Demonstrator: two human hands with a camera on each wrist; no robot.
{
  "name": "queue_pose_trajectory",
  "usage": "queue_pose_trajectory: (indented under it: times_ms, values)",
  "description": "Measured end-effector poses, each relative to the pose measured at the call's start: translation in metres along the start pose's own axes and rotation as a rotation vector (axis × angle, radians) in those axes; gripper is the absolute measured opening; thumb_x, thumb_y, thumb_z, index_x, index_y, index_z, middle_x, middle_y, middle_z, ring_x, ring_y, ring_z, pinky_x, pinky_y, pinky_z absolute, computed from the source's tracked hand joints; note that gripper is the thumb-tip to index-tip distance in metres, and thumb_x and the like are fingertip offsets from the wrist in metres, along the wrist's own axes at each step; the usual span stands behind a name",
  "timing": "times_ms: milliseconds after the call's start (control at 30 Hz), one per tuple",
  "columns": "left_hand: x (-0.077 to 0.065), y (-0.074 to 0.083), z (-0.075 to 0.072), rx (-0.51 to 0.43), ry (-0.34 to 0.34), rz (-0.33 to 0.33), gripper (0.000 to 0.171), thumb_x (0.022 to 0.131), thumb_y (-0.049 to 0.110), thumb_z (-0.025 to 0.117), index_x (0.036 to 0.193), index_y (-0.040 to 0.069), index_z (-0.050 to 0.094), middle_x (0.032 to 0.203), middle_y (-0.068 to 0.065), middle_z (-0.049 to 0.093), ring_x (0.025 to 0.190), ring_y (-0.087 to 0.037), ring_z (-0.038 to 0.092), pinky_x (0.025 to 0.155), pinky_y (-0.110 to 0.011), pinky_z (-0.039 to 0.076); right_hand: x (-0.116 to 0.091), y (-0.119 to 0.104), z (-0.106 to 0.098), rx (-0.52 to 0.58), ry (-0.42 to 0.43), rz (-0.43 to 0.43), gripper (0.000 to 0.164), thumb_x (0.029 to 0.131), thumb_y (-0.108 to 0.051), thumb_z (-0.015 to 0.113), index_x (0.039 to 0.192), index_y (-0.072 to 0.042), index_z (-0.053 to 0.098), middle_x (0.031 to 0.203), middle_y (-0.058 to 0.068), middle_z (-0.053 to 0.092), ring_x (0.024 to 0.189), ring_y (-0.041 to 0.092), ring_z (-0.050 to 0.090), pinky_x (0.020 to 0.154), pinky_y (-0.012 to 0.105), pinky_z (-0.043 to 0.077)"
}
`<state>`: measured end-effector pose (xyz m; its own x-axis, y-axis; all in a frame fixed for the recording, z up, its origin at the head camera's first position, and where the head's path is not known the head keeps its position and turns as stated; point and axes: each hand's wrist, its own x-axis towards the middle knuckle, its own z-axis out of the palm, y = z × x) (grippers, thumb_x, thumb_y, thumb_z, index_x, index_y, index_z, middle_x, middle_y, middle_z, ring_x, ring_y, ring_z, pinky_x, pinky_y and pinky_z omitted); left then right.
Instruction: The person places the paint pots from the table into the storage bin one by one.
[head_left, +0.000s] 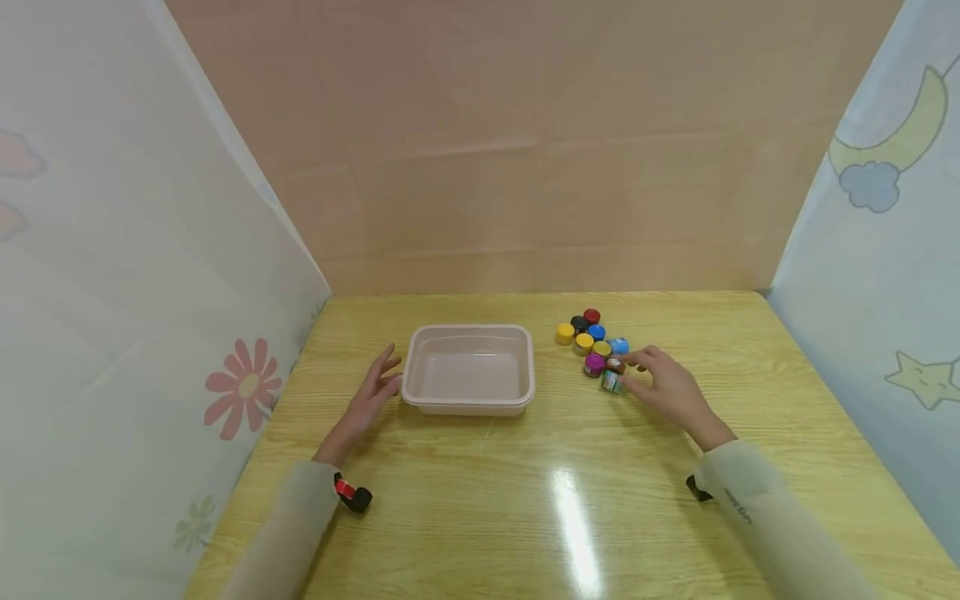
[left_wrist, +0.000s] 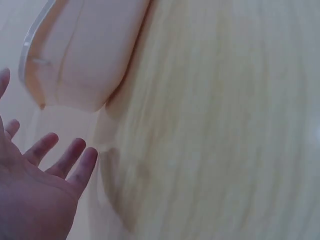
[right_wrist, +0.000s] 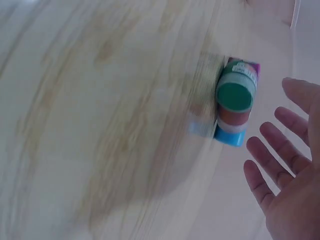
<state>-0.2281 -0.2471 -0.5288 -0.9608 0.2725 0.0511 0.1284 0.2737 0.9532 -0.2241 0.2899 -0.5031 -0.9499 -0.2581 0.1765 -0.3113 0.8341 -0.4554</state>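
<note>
Near the middle of the head frame stands a pale pink tub (head_left: 468, 404) on a wood-grain table (head_left: 465, 500). The left hand (head_left: 375, 390) is at its left side, fingers spread and slack, thumb nearest the rim. In the left wrist view the tub fills the upper left, and a gap separates it from the fingertips.

Right of centre in the head frame sits a close cluster of small jars. A red jar (head_left: 592, 317) is at the top, with a black jar (head_left: 579, 323) just to its lower left and a blue jar (head_left: 596, 332) below. An orange-yellow jar (head_left: 565, 334) marks the left end; a yellow jar (head_left: 583, 344) and a mustard jar (head_left: 602, 349) run down from there. A light blue jar (head_left: 618, 345) is on the right, a purple jar (head_left: 594, 365) at the lower left, and a brown jar (head_left: 615, 365) and a green jar (head_left: 611, 382) at the lower right.

The right hand (head_left: 667, 390) reaches in from the right, its fingers beside the brown jar and the green jar. In the right wrist view its fingers are apart and loosely extended at the right edge, clear of the jars; the green jar is foremost there.

Pale sleeves (head_left: 780, 517) cover both forearms. A tan wall (head_left: 540, 142) rises behind, and a red flower (head_left: 243, 387) shows at the left.
</note>
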Motion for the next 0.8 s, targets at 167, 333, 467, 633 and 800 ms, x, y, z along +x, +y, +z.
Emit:
queue_pose_trajectory:
  times_ms: [167, 333, 467, 633, 800]
  values:
    - [-0.004, -0.002, 0.009, -0.017, -0.010, 0.000, 0.068, 0.111, 0.029, 0.050, 0.168, 0.021, 0.013, 0.167, -0.020, 0.028, 0.148, -0.046, 0.037, 0.119, -0.061, 0.033, 0.003, -0.008, 0.007, 0.000, -0.028, 0.007, 0.038, 0.097, -0.029, 0.074, 0.130, -0.011, 0.071, 0.113, 0.010, 0.066, 0.102, 0.032, 0.064, 0.075, 0.047, 0.054]
    - [-0.007, -0.009, 0.017, -0.028, -0.033, 0.034, 0.065, 0.112, 0.023, 0.047, 0.168, 0.024, 0.015, 0.166, -0.018, 0.029, 0.147, -0.041, 0.039, 0.118, -0.047, 0.035, 0.006, -0.014, 0.012, -0.022, -0.038, 0.018, 0.040, 0.095, -0.029, 0.075, 0.129, -0.008, 0.071, 0.107, 0.009, 0.066, 0.097, 0.031, 0.065, 0.073, 0.045, 0.053]
    - [-0.010, -0.011, 0.023, -0.050, -0.035, 0.050, 0.067, 0.111, 0.021, 0.048, 0.168, 0.028, 0.013, 0.171, -0.017, 0.020, 0.152, -0.042, 0.031, 0.121, -0.054, 0.029, 0.007, -0.015, 0.015, -0.043, -0.050, 0.014, 0.039, 0.095, -0.027, 0.075, 0.128, -0.006, 0.070, 0.105, 0.009, 0.065, 0.095, 0.029, 0.064, 0.074, 0.046, 0.054]
    - [-0.011, -0.012, 0.029, -0.067, -0.001, 0.038, 0.067, 0.111, 0.023, 0.050, 0.167, 0.032, 0.015, 0.173, -0.015, 0.016, 0.156, -0.042, 0.025, 0.122, -0.060, 0.024, 0.008, -0.016, 0.014, -0.045, -0.067, 0.025, 0.038, 0.095, -0.023, 0.076, 0.128, -0.005, 0.070, 0.106, 0.010, 0.064, 0.093, 0.027, 0.064, 0.076, 0.046, 0.054]
    - [-0.010, -0.017, 0.032, -0.063, 0.032, 0.077, 0.067, 0.110, 0.018, 0.050, 0.168, 0.026, 0.017, 0.170, -0.017, 0.023, 0.153, -0.040, 0.031, 0.119, -0.037, 0.034, 0.010, -0.016, 0.014, -0.036, -0.092, 0.040, 0.037, 0.091, -0.019, 0.079, 0.124, -0.004, 0.070, 0.105, 0.011, 0.062, 0.090, 0.026, 0.063, 0.077, 0.046, 0.055]
